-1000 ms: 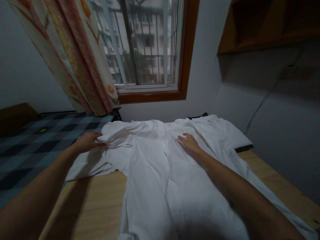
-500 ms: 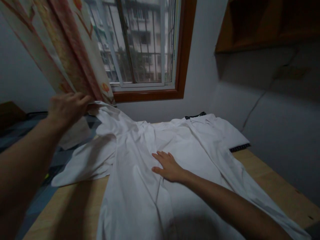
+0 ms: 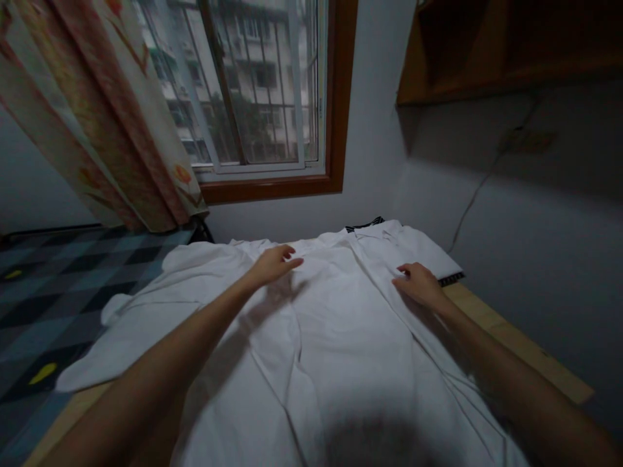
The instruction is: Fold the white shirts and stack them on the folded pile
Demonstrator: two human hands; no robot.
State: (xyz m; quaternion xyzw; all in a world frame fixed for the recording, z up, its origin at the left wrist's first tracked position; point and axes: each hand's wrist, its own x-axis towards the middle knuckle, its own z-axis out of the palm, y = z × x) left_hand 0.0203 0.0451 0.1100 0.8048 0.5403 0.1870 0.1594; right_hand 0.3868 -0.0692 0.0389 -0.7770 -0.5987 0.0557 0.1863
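Observation:
A white long garment, like a robe or coat (image 3: 355,311), lies spread over a wooden table (image 3: 516,337). Its left sleeve (image 3: 131,331) stretches out past the table's left side. Over the upper left part of the cloth is my left hand (image 3: 276,263), thumb and fingers apart, holding nothing. My right hand (image 3: 417,284) is at the garment's right front edge, its fingers bent and spread with a gap to the thumb. Whether its fingertips touch the cloth I cannot tell. Under the garment's far right part, a black patterned trim (image 3: 451,279) shows.
To the left is a bed with a dark checked cover (image 3: 29,318). A flowered curtain (image 3: 131,130) hangs beside the barred window (image 3: 263,97). A wooden shelf (image 3: 457,84) is fixed on the right wall, with a cable (image 3: 470,207) running below it.
My left hand has let go of the raised left shoulder cloth and moved right; that cloth now lies down. My right hand has left the middle and moved to the right front edge.

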